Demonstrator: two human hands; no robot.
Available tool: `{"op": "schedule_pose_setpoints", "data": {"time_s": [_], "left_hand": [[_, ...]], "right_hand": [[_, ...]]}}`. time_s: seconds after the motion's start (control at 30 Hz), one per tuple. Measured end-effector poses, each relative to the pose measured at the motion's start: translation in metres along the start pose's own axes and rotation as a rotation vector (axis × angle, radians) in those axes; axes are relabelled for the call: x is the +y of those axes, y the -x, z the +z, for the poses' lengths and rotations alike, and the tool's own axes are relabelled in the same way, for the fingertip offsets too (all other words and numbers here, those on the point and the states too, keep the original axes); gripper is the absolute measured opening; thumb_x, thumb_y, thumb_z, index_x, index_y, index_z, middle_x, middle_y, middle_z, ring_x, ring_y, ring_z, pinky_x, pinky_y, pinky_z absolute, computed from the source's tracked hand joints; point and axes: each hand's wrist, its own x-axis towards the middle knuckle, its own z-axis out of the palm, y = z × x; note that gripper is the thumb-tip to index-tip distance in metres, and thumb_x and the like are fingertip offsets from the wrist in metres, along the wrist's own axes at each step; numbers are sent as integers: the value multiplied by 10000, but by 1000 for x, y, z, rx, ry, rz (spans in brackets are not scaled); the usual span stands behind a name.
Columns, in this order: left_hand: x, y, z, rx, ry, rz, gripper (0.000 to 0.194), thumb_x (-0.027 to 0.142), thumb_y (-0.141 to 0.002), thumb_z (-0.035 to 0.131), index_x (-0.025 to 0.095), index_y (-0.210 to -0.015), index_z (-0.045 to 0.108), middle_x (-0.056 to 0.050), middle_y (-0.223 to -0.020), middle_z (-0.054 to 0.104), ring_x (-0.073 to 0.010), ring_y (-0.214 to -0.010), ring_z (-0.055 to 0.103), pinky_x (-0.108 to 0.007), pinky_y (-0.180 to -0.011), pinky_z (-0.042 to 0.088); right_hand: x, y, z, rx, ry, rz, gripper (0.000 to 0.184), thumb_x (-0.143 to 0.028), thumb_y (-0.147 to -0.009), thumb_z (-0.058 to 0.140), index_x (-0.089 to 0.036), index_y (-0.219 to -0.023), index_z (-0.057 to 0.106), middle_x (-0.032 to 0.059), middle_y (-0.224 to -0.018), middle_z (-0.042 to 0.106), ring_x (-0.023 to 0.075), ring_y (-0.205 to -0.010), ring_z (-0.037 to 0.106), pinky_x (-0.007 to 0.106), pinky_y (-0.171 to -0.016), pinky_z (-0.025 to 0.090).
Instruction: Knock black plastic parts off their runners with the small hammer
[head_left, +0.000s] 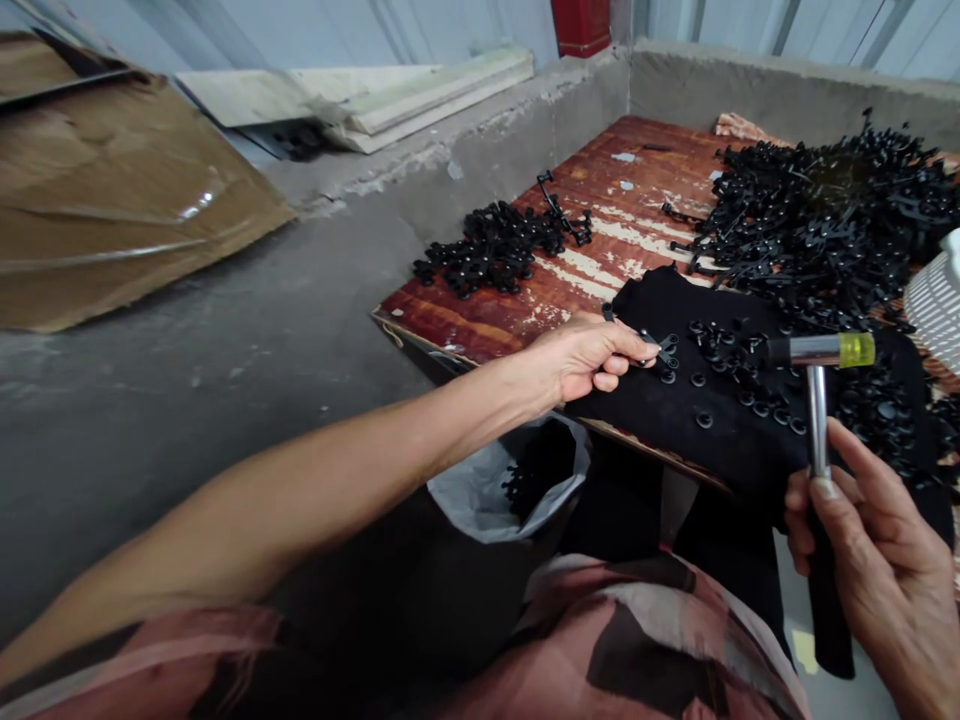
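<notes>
My left hand (596,357) is closed in a pinch on a small black plastic part (664,350), just over a black cloth (652,400) on the worn red-brown board. Round black pieces (703,420) lie scattered on the cloth beside those fingers. In my right hand (870,530) is a mallet (817,420) with a metal neck, a black grip, and a head with one black face and one yellow face. Its head is raised above the cloth, to the right of my left hand. My left fingers partly hide the part they hold.
Black plastic parts form a small pile (502,245) at the board's left and a large heap (832,210) at the back right. A white basket (937,300) stands at the right edge. Below the board's front edge, a lined bin (465,495) holds black pieces. Cardboard (127,190) leans at left.
</notes>
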Motion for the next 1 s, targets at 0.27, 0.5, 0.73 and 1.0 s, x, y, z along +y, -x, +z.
{"op": "schedule_pose_setpoints", "data": {"time_s": [0.27,0.5,0.73,1.0], "left_hand": [[4,2,0,7,38,-13,254,-22,-757,598,83,-537,527,-15,-544,580,32,-304,263,-93,-273,159],[2,2,1,-4,31,-32,233,-17,-753,593,80,-550,536,-4,-531,567,31,-302,265,-92,-272,156],[1,0,0,-24,27,-31,227,-14,-734,603,81,-536,546,-9,-545,576,32,-305,265,-95,-275,161],[3,1,1,-11,-3,-42,247,-10,-762,576,80,-535,539,-2,-534,565,35,-300,257,-95,-275,154]], "right_hand": [[0,-1,-1,-16,30,-4,474,-377,-934,605,-313,-1388,486,-11,-734,585,120,-491,490,216,-391,441],[-2,-1,0,-22,41,-14,483,-395,-927,606,-301,-1386,488,-12,-715,582,127,-498,484,217,-386,427],[-2,-1,-1,-27,59,-9,480,-397,-928,603,-306,-1386,489,-15,-706,577,127,-499,483,214,-390,427],[-3,-2,0,-36,68,-23,463,-389,-935,598,-311,-1380,496,-13,-720,585,118,-500,492,210,-405,430]]}}
